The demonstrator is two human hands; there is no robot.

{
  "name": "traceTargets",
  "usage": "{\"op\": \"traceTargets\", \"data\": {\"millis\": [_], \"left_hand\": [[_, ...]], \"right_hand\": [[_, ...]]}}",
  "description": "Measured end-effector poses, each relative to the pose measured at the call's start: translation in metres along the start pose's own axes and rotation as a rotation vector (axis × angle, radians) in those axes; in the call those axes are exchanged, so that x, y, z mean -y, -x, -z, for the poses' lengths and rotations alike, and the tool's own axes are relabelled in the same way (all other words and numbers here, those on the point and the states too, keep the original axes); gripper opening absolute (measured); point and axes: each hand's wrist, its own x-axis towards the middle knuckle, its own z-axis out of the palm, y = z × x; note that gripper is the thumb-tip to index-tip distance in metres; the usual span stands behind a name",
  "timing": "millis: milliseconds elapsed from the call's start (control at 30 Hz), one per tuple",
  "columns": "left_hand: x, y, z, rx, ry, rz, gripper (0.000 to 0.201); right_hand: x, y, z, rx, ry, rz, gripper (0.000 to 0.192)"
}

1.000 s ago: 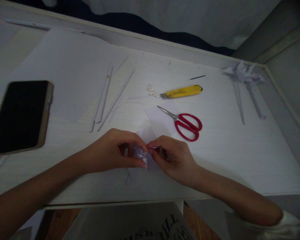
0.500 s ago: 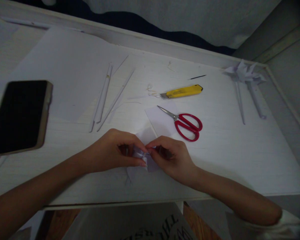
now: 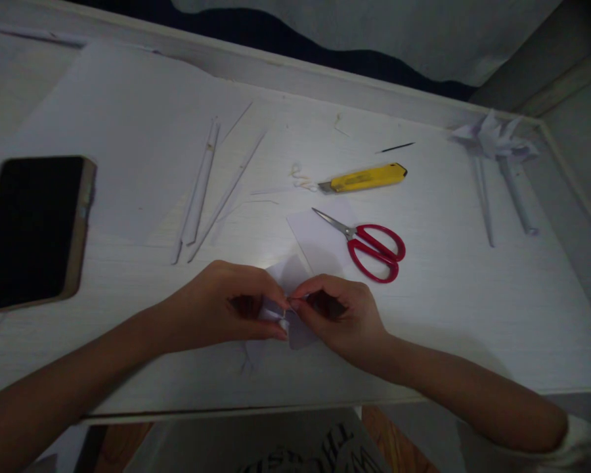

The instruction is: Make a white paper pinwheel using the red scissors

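The left hand (image 3: 226, 309) and the right hand (image 3: 339, 315) meet fingertip to fingertip over the near edge of the white table (image 3: 473, 315). Both are curled nearly closed, each pinching one side of a small folded white paper piece (image 3: 288, 309) held between them. Red-handled scissors (image 3: 369, 246) lie just beyond the right hand on a paper sheet. A yellow utility knife (image 3: 367, 179) lies farther out. A dark smartphone (image 3: 29, 230) rests well to the left of the left hand
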Motion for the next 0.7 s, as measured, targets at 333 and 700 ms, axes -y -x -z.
{"op": "traceTargets", "data": {"millis": [333,700], "left_hand": [[0.0001,-0.0016,0.0006,-0.005,-0.045,-0.039,0.019],[0.0006,-0.0022,-0.0005,0.009,-0.036,0.0,0.019]], "right_hand": [[0.0013,-0.0009,0.0022,0.039,0.003,0.033,0.009],[0.0008,-0.002,0.0025,0.04,0.055,0.056,0.008]]}}
